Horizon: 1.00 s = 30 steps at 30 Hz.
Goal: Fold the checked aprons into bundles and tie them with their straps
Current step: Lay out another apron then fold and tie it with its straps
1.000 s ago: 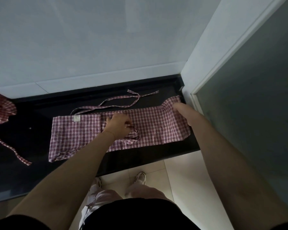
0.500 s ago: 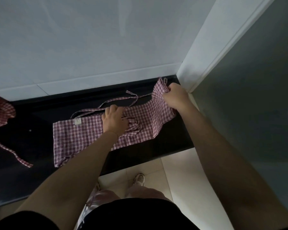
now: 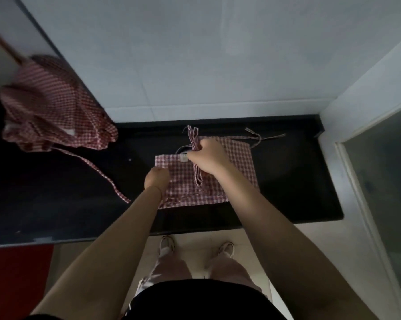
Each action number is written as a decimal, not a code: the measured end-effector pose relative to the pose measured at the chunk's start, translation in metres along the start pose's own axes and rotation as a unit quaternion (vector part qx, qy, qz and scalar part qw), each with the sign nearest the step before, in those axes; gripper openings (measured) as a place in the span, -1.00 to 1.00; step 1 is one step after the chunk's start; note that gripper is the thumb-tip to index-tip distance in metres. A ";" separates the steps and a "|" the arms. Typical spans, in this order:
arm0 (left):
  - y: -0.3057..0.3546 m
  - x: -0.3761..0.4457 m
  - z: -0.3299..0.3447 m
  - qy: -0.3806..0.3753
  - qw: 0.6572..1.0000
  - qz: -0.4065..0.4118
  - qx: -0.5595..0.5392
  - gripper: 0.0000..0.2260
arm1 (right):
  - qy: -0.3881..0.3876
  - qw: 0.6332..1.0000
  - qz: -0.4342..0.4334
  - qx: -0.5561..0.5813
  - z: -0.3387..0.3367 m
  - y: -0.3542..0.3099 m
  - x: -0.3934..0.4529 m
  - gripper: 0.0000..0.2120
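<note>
Left hand (image 3: 157, 181) pins the near-left edge of the folded apron (image 3: 231, 172) mid-counter (image 3: 298, 192), fingers hidden, grip unclear. Right hand (image 3: 208, 158) clenches bunched straps (image 3: 194, 144). Risk: tugging straps may skew the fold. Two aprons: second apron (image 3: 54, 102) crumpled far left.

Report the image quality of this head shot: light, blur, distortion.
Head view: dim, flat light; the black counter swallows detail. The crumpled apron at far left is motion-smeared, while the folded apron and both hands, left hand and right hand, are fairly sharp. Wide-angle bending slants the wall edges.
</note>
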<state>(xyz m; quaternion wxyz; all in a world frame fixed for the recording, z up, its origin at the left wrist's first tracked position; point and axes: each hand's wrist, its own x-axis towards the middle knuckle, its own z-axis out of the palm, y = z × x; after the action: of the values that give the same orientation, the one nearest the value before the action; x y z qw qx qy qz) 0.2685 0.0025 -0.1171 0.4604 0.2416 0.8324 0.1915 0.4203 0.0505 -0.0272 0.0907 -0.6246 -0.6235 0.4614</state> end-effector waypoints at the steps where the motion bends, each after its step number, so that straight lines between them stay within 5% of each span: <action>1: -0.004 0.004 -0.007 -0.027 0.999 0.000 -0.036 -0.68 | -0.007 1.000 -0.002 -0.006 0.017 -0.003 0.004 -0.86; 5: -0.011 0.007 -0.029 -0.099 0.986 -0.036 -0.128 -0.88 | -0.027 0.998 0.027 -0.052 0.080 -0.004 0.021 -0.78; 9: -0.015 0.015 -0.035 -0.121 0.980 -0.049 -0.152 -0.77 | -0.018 0.996 0.036 -0.083 0.117 0.001 0.031 -0.80; 13: -0.018 0.020 -0.037 -0.135 0.988 -0.005 -0.078 -0.64 | -0.041 0.995 0.027 -0.089 0.135 -0.001 0.031 -0.83; 17: -0.021 0.031 -0.034 -0.124 0.989 0.075 0.036 -0.77 | -0.145 0.984 0.082 -0.055 0.125 -0.002 0.028 -0.84; 20: -0.016 0.029 -0.029 -0.081 0.987 0.068 0.121 -0.82 | -0.029 0.994 0.039 -0.093 0.096 0.004 0.022 -0.90; 22: -0.017 0.021 -0.023 0.035 0.972 0.108 0.204 -0.66 | 0.113 0.982 -0.025 -0.149 0.078 0.016 0.019 -0.94; 25: -0.022 0.013 -0.007 0.187 0.869 0.362 0.282 -0.55 | 0.275 0.918 -0.140 -0.248 0.050 0.044 0.020 -0.90; 28: -0.026 0.007 0.022 0.090 0.782 0.527 0.319 -0.55 | 0.322 0.881 -0.193 -0.288 0.035 0.077 0.024 -0.82; 30: -0.033 0.008 0.035 0.034 0.783 0.507 0.359 -0.48 | 0.318 0.876 -0.206 -0.298 0.036 0.096 0.024 -0.76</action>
<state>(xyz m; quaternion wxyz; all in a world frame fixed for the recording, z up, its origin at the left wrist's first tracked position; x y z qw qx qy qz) 0.2877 -0.0164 -0.1582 0.1478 0.7700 0.6137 0.0925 0.4571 0.0350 -0.1242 0.1863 -0.5928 -0.7835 0.0012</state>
